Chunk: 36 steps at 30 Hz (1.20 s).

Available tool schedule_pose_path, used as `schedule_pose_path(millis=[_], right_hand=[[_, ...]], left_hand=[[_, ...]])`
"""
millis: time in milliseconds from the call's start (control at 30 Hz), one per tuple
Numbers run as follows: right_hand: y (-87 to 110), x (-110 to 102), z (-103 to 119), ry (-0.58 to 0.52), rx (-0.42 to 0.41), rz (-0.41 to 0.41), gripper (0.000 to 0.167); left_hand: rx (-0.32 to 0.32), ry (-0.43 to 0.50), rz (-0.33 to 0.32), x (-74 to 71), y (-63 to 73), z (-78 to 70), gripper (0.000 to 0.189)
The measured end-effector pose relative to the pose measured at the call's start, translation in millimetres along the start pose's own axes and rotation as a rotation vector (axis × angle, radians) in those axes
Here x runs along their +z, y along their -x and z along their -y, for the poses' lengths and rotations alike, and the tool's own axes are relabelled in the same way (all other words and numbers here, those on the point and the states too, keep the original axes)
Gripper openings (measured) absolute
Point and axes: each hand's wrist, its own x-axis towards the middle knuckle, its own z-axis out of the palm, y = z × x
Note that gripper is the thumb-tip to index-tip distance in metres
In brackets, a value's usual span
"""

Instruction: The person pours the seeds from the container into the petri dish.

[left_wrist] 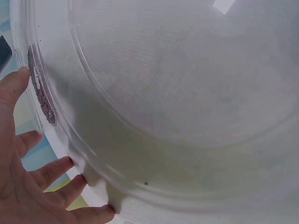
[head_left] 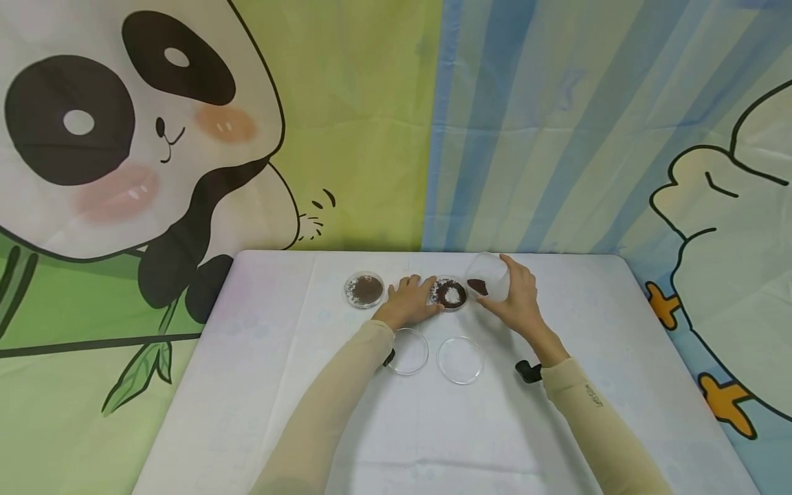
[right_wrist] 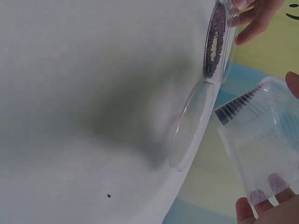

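Observation:
My left hand (head_left: 410, 301) holds the near-left edge of a round clear petri dish (head_left: 433, 293), thumb and index finger at either side of the rim. Dark brown, soil-like grains lie in a ring inside it around a pale middle. In my right hand (head_left: 520, 300) is a clear ribbed plastic cup (right_wrist: 266, 135), tilted toward that dish, with dark grains (head_left: 477, 286) gathered in its lower corner. Fingers and thumb grip the cup's sides. Another clear dish (right_wrist: 190, 128) lies under the cup in the right wrist view.
Left of my left hand stands a petri dish (head_left: 365, 289) covered with brown grains. Two clear round dishes or lids (head_left: 408, 372) (head_left: 460, 382) lie nearer me on the white table (head_left: 272, 385). A cartoon-printed curtain (head_left: 359, 124) hangs behind the far edge.

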Motion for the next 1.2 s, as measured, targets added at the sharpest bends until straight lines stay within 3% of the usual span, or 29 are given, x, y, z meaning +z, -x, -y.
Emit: schedule_pose_path(millis=[400,700,1200], right_hand=[[7.7,-9.6,-13.9,-0.199,0.126,-0.033,0.104],[20.1,-21.3,-28.6,-0.398,0.322,-0.007,0.104],[30.7,-34.4,-40.8,-0.581,0.487,-0.078,0.106]], left_hand=[[0.002,0.003,0.0,-0.5,-0.2,0.1,0.076],[-0.001,0.006,0.007,1.1,-1.1,0.3,0.077],[0.001,0.01,0.012,0.6,-0.7,1.0,0.077]])
